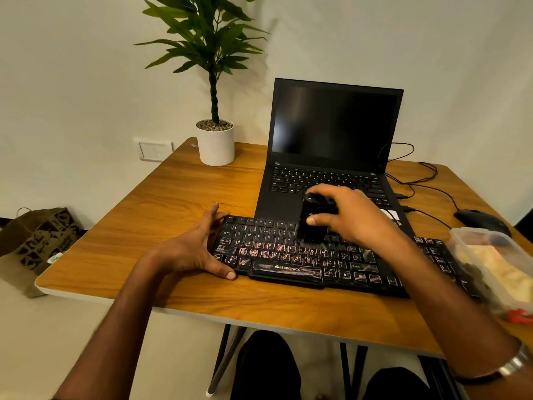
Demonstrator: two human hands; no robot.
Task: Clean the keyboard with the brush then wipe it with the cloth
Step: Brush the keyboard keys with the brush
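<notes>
A person seated at a wooden table (173, 197) works on a black keyboard (288, 255) lying across the near right part of the tabletop; its keys are streaked with pale dust, and a brand name shows below the space bar. The right hand (352, 217) grips a black brush (310, 223), fingers curled over its top and thumb pressed to its side, the lower end set down on the middle key rows; the brush is blurred, so its bristles cannot be made out. The left hand (199, 249) braces the keyboard's left end, fingers spread along the far corner and thumb flat at the near edge, holding nothing else.

Directly behind the keyboard stands an open black laptop (334, 125), screen dark, its front edge just beside the keyboard's back edge; the right hand and brush cover part of its palm rest. A potted plant (215, 142) in a white pot sits at the far left corner; a black mouse (481, 222) lies at the far right, with thin black cables (418, 171) trailing beside the laptop. A clear plastic container (496, 267) overlaps the keyboard's right end and hides it; something pale yellow lies inside, though whether it is the cloth cannot be told. A brown paper bag (37, 241) rests on the floor to the left; a metal bracelet (516, 362) circles the right wrist.
</notes>
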